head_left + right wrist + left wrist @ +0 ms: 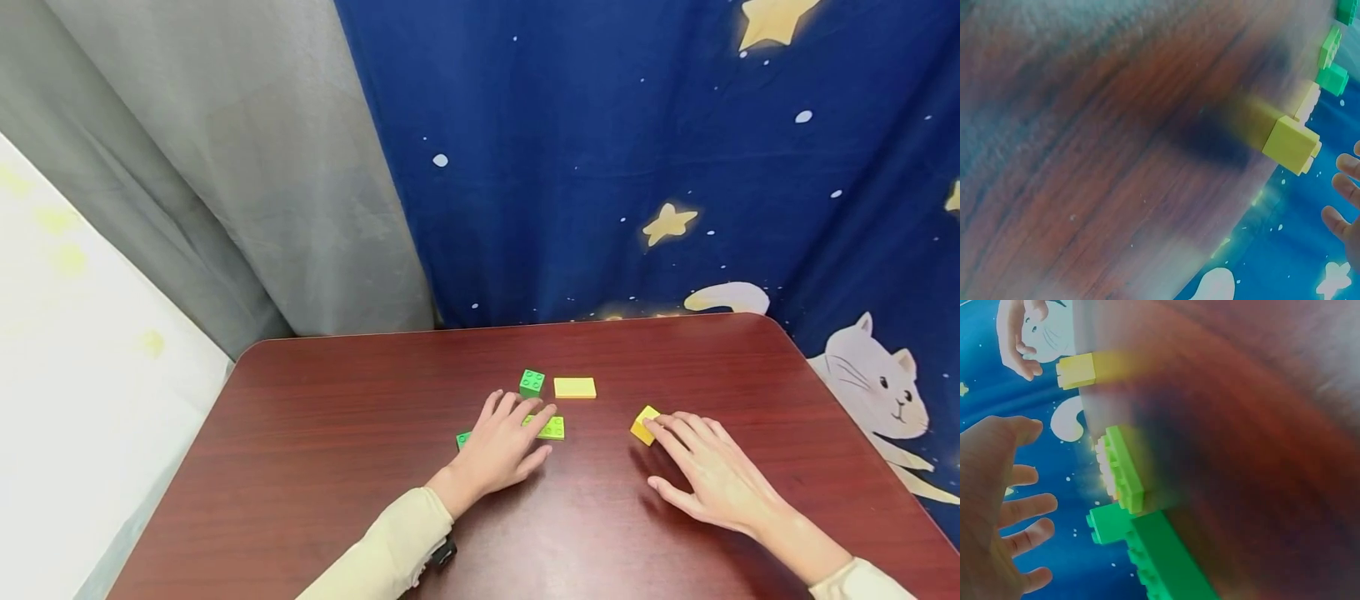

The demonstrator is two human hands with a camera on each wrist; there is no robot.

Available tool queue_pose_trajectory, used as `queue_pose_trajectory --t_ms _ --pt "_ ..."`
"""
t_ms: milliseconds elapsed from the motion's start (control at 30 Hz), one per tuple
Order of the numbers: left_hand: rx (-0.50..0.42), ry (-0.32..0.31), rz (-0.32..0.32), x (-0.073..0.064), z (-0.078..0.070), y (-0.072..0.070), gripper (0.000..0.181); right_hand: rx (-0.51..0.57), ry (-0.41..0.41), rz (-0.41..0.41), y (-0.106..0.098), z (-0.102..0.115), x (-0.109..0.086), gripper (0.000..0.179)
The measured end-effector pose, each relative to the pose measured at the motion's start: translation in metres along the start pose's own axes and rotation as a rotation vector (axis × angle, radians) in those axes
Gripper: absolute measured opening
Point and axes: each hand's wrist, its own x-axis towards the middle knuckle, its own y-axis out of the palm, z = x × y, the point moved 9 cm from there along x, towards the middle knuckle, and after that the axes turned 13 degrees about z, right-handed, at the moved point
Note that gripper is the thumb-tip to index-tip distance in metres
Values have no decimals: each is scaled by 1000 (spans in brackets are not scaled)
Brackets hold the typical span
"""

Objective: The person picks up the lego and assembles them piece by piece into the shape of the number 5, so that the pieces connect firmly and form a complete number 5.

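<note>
My left hand (pixel 498 446) hovers with spread fingers over a lime-green brick (pixel 553 427), partly covering it. Beneath the same hand a longer green brick (pixel 1169 559) is mostly hidden in the head view. Just beyond the fingertips sits a small green brick (pixel 532 382) with studs up. My right hand (pixel 708 471) is beside a yellow brick (pixel 642 427), its index finger overlapping the brick's edge in the head view. In the right wrist view, a gap separates those fingers from the yellow brick (pixel 1291 144). Both hands hold nothing.
A flat yellow brick (pixel 574 388) lies right of the small green one. The dark red wooden table (pixel 337 417) has rounded far corners. Behind it hang a grey curtain (pixel 247 167) and a blue one (pixel 562 167) with stars and a cat.
</note>
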Motion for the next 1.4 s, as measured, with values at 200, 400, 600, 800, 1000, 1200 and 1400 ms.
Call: queue_pose_trajectory --t_ms 200,400,600,800,1000,1200,1400 --pt "9 -19 26 21 9 -2 45 6 25 -3 1 -9 1 64" --pt "6 -37 -6 39 15 0 44 16 65 5 5 -17 3 66" --pt "15 -50 50 61 19 12 48 31 121 16 5 -32 10 67" --pt "27 -85 111 77 26 23 47 62 192 51 11 -45 14 66" --pt "2 -126 204 92 31 38 45 91 301 117 21 -54 16 67" --pt "-49 -189 327 104 36 55 45 160 406 229 33 -60 17 64" --pt "-102 -260 349 108 45 63 46 214 454 306 39 -62 17 65"
